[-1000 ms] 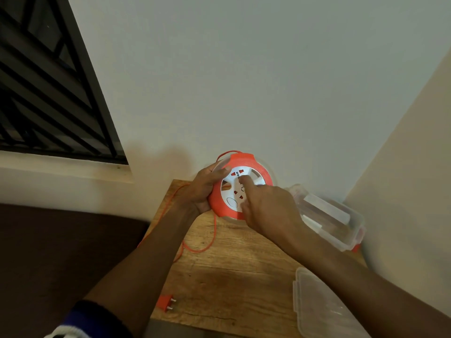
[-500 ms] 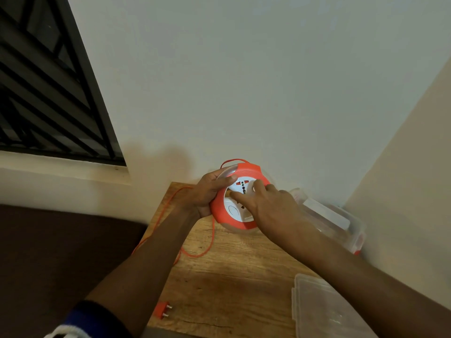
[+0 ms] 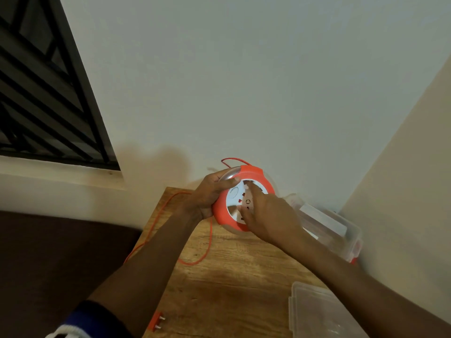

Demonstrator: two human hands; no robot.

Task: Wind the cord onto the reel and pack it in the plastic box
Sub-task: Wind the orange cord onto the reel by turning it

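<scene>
Head view, left hand (image 3: 207,198) grip clamped on orange reel (image 3: 240,203) at worktop (image 3: 219,276) far edge, right hand (image 3: 266,215) fingers pressed on its white face, no readable writing.

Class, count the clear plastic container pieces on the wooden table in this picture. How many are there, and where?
2. The open plastic box sits at the table's far right corner, right of the reel. Its lid lies flat at the near right edge, partly cut off by the frame.
</scene>
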